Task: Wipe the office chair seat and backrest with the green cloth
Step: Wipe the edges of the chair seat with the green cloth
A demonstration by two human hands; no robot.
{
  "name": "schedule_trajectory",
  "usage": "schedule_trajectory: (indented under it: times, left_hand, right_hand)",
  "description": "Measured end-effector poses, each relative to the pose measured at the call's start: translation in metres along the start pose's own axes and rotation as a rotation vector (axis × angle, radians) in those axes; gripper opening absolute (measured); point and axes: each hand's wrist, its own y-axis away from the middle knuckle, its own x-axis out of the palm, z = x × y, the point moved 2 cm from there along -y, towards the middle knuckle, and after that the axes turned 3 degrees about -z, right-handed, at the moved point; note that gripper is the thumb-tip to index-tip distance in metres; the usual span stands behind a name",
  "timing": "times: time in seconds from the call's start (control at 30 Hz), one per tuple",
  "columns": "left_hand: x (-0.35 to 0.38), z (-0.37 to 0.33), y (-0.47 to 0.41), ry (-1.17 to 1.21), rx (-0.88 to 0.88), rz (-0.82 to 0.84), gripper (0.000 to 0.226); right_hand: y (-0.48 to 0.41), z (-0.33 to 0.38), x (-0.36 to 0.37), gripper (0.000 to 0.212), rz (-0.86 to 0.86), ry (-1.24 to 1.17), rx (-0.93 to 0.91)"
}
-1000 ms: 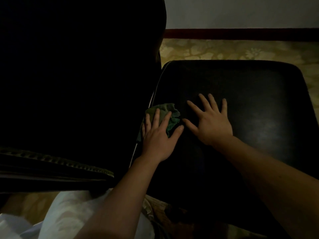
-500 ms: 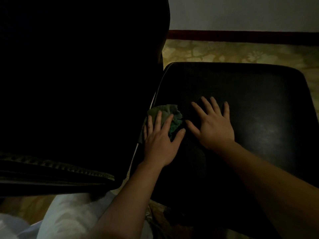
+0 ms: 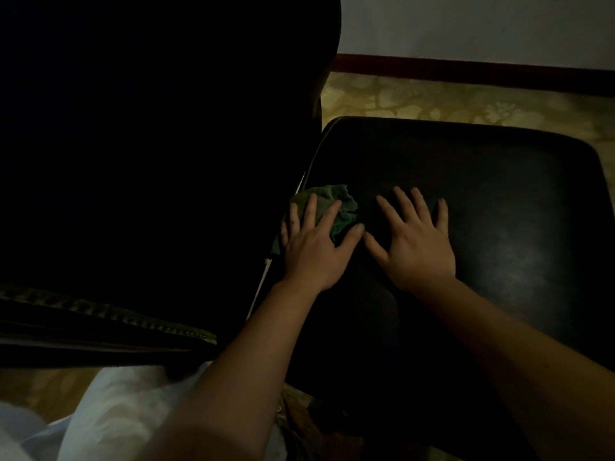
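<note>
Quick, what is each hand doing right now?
Left hand: open, fingers flat, pressing the green cloth onto the seat.
Right hand: open, flat on the seat, holding nothing.

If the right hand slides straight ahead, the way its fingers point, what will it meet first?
Probably nothing: the right hand lies flat on the seat, and only bare seat shows ahead of it, up to the far edge. The green cloth lies aside, under the left hand.
</note>
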Motion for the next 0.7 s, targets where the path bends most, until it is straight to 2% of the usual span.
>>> schedule_trajectory:
  times: [0.47, 0.7]
  left_hand:
    - [0.004, 0.009, 0.028, -0.041, 0.042, -0.008, 0.074]
    - [-0.003, -0.003, -0.005, 0.086, 0.024, 0.014, 0.064]
  right_hand:
    - [0.001, -0.001, -0.002, 0.077, -0.001, -0.017, -0.001]
    - [0.000, 0.000, 0.000, 0.077, -0.002, -0.020, -0.004]
